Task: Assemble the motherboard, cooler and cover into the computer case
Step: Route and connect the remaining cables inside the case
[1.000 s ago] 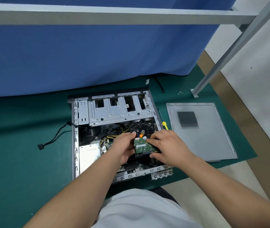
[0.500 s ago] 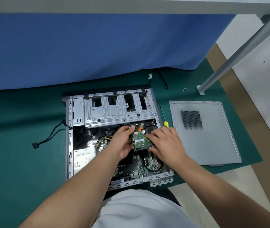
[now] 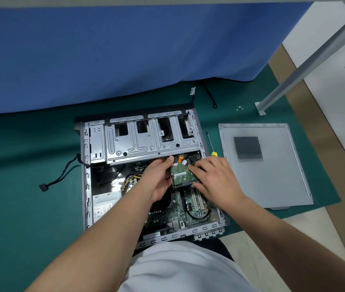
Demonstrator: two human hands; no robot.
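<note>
On the green mat (image 3: 20, 207), both hands' grip flanks the hard drive (image 3: 183, 174).

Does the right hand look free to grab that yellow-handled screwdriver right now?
Probably not at once: the right hand holds the hard drive with the left hand. The screwdriver lies uncovered just beyond its fingers, so once it lets go, likely yes.

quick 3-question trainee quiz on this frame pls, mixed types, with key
1. True or false: the cover is already fitted on the case.
2. What do both hands hold? A) screwdriver B) drive C) cable
3. Fill in: the screwdriver lies between the case and the ____.

Key: 1 false, it lies on the mat right of the case. 2 B, left hand and right hand grip the drive. 3 cover.
</note>
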